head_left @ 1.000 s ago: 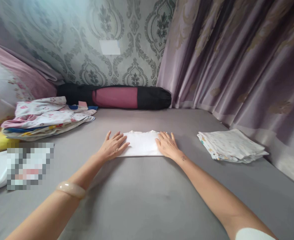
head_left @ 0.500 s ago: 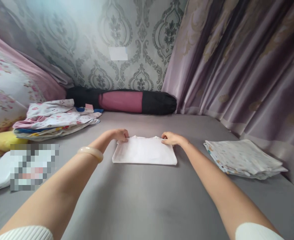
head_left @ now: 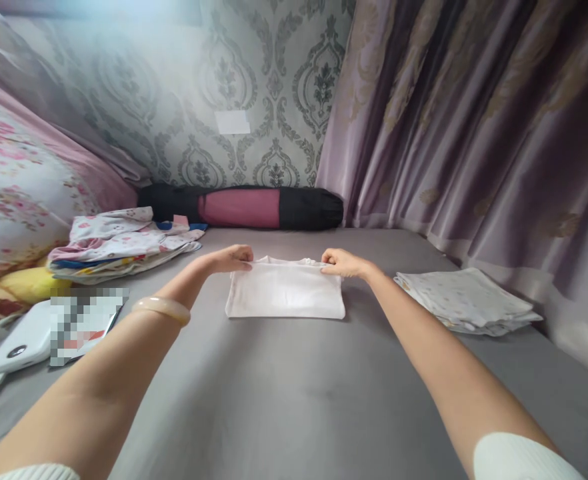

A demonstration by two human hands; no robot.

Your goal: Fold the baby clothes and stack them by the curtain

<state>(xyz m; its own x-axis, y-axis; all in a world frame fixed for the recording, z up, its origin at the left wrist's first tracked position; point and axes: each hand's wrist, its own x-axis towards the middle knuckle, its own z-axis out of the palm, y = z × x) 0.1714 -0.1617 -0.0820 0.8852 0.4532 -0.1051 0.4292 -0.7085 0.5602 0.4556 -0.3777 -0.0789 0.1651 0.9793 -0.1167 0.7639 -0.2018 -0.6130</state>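
A folded white garment [head_left: 287, 293] lies in front of me on the grey bed sheet [head_left: 274, 393], with small buttons visible along its far edge. My left hand [head_left: 238, 257] pinches the garment's far left corner. At the far right corner, my right hand [head_left: 340, 263] grips it with thumb and fingers. Between the two hands the far edge looks stretched straight and slightly raised, while the near edge rests on the sheet. A pale bangle circles my left forearm.
On the right sits a stack of folded patterned cloths [head_left: 467, 300]. To the left are a pile of printed clothes [head_left: 124, 240], a white device [head_left: 21, 343] and a blurred packet [head_left: 89, 327]. A black and maroon roll [head_left: 241, 207] lies along the wall, beside purple curtains [head_left: 449, 120].
Both hands have lifted the garment's far edge a little, pulling it straighter. The camera view has shifted slightly.
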